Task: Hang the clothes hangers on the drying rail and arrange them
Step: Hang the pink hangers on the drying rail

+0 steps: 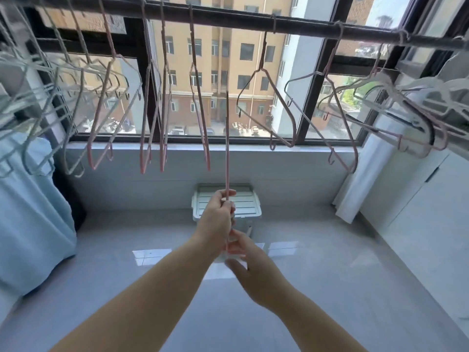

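Pink hanger (227, 148) is upright and edge-on at centre, its top below the dark rail (304, 29). Left hand (218, 214) has its fingers curled round the hanger's lower part. Right hand (246, 260), just nearer, pinches its bottom end. Other hangers (266, 107) hang left and right.

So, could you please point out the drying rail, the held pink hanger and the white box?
drying rail (233, 20): head view, bare stretch of the bar
pink hanger (227, 153): head view, middle of its edge-on frame
white box (247, 204): head view, ribbed lid
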`<state>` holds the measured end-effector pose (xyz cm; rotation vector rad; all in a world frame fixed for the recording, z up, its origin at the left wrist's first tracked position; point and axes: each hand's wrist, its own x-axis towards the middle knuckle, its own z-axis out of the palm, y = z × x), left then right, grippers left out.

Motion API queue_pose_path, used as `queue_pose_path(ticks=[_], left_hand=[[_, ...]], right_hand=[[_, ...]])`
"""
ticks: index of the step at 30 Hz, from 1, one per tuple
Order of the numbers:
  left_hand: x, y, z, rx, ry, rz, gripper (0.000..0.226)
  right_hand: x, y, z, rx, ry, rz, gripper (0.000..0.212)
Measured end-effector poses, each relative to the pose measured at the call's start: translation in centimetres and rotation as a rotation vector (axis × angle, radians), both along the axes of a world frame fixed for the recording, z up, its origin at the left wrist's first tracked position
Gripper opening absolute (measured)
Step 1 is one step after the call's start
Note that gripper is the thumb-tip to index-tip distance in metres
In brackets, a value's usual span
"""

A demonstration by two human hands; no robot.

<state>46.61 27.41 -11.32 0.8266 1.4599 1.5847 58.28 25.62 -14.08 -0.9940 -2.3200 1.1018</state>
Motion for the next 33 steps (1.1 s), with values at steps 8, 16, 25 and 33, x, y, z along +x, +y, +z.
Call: queue_pose_path(ticks=[8, 16, 25, 33], left_hand=[[1.7, -0.4, 5.4, 0.179, 0.092, 0.003, 0.025], [-0.5, 2.4, 13.5, 0.262, 0.222, 0.063, 0.022], [-2.8, 5.7, 14.0, 0.125, 0.121, 0.078, 0.03], [0.4, 3.1, 13.3, 0.315, 0.878, 0.352, 0.056]], right_hand=[[1.8, 0.9, 5.1, -0.044, 0.344, 0.003, 0.024], [-1.2, 4.4, 11.3, 0.189, 0.406, -0.068, 0.031], [-4.2, 6.5, 12.3, 0.277, 0.243, -0.21, 0.021], [0.6, 4.8, 17.0, 0.812, 0.422, -0.466, 0.035]])
